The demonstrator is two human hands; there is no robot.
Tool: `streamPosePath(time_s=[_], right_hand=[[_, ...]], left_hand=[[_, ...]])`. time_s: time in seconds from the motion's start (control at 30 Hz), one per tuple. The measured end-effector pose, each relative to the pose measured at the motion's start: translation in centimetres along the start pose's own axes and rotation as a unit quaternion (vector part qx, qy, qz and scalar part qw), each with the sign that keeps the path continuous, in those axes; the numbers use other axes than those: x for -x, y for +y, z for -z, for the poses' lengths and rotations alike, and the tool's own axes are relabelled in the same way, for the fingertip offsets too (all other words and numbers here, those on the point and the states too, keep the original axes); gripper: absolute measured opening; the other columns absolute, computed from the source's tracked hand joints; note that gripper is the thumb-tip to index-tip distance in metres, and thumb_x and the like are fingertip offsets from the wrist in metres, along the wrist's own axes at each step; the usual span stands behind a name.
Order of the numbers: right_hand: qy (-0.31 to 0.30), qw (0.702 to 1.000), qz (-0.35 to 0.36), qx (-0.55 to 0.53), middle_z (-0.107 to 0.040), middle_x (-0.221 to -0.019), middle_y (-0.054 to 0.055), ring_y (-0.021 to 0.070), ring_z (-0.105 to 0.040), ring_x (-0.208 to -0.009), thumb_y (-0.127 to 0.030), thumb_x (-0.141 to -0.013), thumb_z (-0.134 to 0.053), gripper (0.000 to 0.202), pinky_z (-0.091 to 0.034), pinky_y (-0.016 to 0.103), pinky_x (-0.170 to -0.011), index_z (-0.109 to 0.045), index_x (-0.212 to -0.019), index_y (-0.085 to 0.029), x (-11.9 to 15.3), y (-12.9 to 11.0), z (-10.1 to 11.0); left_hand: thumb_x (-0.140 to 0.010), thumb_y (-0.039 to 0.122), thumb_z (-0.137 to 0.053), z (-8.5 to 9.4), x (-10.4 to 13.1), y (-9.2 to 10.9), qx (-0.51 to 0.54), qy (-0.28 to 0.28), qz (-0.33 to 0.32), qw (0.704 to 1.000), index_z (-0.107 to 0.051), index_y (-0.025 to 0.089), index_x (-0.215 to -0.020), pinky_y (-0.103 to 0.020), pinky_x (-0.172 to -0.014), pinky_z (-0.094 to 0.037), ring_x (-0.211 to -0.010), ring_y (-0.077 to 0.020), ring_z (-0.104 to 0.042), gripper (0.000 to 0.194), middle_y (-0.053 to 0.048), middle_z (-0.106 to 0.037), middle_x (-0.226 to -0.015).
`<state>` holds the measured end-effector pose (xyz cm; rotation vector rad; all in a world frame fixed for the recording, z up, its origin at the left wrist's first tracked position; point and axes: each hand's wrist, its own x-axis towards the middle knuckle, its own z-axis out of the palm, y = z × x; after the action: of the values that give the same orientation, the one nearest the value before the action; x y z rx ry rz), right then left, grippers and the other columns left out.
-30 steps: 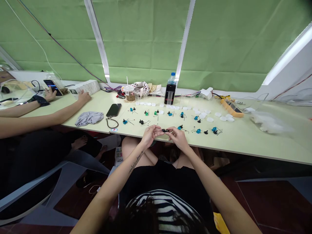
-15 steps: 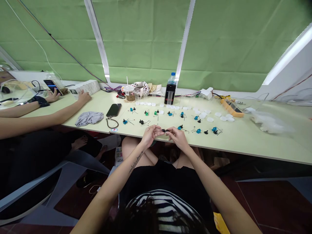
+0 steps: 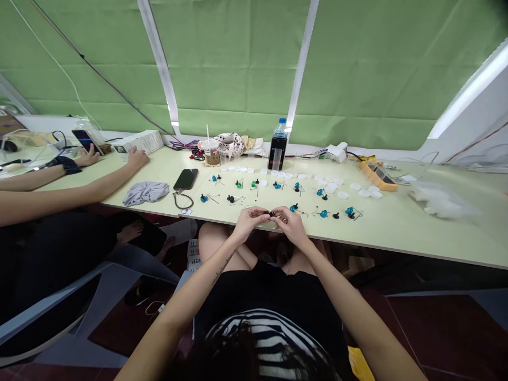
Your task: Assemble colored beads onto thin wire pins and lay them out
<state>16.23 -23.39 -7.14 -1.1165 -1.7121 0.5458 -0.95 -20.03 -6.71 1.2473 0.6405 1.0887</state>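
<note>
Just above the table's front edge, my left hand (image 3: 249, 221) and my right hand (image 3: 290, 222) meet fingertip to fingertip. Pinched between them is a small black part (image 3: 271, 214), mostly covered by the fingers. Its exact kind cannot be made out. Around the hands lie several small blue and black parts with thin bent wires, such as a blue part (image 3: 324, 214) on the right and another blue part (image 3: 203, 198) on the left. A black part (image 3: 230, 199) and a green part (image 3: 238, 184) rest farther in.
White round caps (image 3: 330, 188) are strewn across the table (image 3: 420, 238). Behind them a phone (image 3: 277, 153) leans on a bottle, near a drink cup (image 3: 211, 153). A dark phone (image 3: 186, 179) and grey cloth (image 3: 146, 193) lie left. A co-worker's hand (image 3: 137, 157) touches white boxes.
My left hand has turned from a half-open, palm-up pose to a pinch. Its fingertips now close on the black part together with my right fingers.
</note>
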Motion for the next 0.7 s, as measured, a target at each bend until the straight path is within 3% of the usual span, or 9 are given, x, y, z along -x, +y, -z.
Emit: streamPosePath(time_s=[0.23,0.7], right_hand=[[-0.008,1.0,-0.001,0.017,-0.067,-0.085,0.004,0.015,-0.062,-0.053,-0.042,-0.083,-0.056,0.026,-0.05,0.028,-0.054,-0.059,-0.096,-0.021,-0.2,0.3,-0.1],[-0.031,0.999,-0.017,0.004,-0.065,-0.068,0.001,0.0155,-0.061,-0.054,-0.033,-0.085,-0.05,0.019,-0.048,0.025,-0.05,-0.06,-0.096,-0.02,-0.3,0.8,0.0]], left_hand=[[-0.064,0.03,-0.075,-0.1,-0.2,-0.1,-0.013,0.006,-0.007,1.0,-0.068,0.012,-0.084,-0.027,-0.069,-0.048,-0.067,-0.0152,-0.063,0.028,-0.006,-0.069,-0.076],[-0.065,0.028,-0.073,-0.1,-0.4,-1.1,-0.046,0.018,-0.039,0.998,-0.066,0.013,-0.083,-0.029,-0.07,-0.048,-0.064,-0.0157,-0.063,0.025,-0.004,-0.068,-0.068]])
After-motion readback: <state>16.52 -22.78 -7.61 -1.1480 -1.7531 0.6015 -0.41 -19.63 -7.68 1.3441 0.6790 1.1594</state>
